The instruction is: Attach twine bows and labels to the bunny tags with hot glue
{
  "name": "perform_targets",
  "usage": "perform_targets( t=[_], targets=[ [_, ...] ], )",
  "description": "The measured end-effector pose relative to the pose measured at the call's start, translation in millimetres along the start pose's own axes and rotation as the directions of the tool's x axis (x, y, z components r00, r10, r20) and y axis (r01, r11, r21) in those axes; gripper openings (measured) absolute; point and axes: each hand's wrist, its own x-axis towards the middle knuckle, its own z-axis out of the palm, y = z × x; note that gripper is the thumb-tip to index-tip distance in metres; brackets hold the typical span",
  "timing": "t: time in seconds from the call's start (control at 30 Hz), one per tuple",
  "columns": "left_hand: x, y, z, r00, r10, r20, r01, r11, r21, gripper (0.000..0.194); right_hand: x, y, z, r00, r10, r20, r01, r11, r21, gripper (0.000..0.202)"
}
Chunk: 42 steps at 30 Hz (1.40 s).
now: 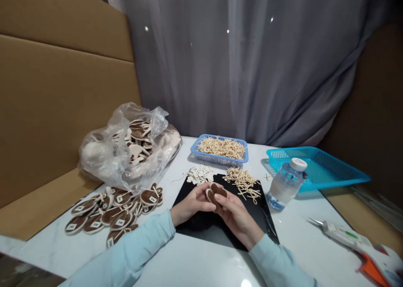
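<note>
Above a black mat (204, 228), my left hand (193, 203) and my right hand (236, 213) meet around brown felt pieces with pale edges (217, 194). The fingers of both hands are closed on them. Small white labels (200, 173) lie in a pile at the mat's back left edge. Beige cord bows (244, 182) are heaped at its back right. To the left, several brown ovals with bows and white labels (119, 222) lie on the white table (189, 264). Whether the held pieces are joined is unclear.
An open plastic bag (107, 157) of brown and white pieces stands back left. Behind the mat is a blue basket (195, 150) of bows. A bottle (285, 186), a turquoise tray (340, 180) and a glue gun (349, 238) are on the right. Cardboard walls flank the table.
</note>
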Motion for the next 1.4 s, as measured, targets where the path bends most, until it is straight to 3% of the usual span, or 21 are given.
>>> perform_targets(
  t=[0.37, 0.53, 0.87, 1.27, 1.4],
  targets=[
    [0.0, 0.2, -0.4, 0.999, -0.036, -0.024, 0.036, 0.999, 0.040, 0.043, -2.8, 0.0, 1.1, 0.999, 0.007, 0.047, -0.006, 1.000, -0.022, 0.031],
    [1.5, -0.5, 0.1, 0.999, -0.051, -0.019, 0.052, 0.997, 0.052, 0.033, -2.6, -2.0, 2.8, 1.000, 0.025, 0.008, -0.025, 0.999, -0.037, 0.030],
    [0.9, 5.1, -1.0, 0.999, -0.039, -0.019, 0.040, 0.998, 0.042, 0.038, -3.1, -6.2, 0.2, 0.996, 0.043, 0.078, -0.041, 0.999, -0.019, 0.028],
    [2.6, 0.5, -5.4, 0.997, -0.076, -0.009, 0.076, 0.996, 0.041, 0.034, -1.6, -1.1, -3.0, 0.999, 0.023, 0.035, -0.025, 0.998, 0.055, 0.033],
    [4.6, 0.7, -7.3, 0.998, -0.061, -0.030, 0.062, 0.998, 0.027, 0.033, 0.0, -4.2, -6.6, 1.000, 0.019, 0.014, -0.019, 1.000, -0.003, 0.032]
  ],
)
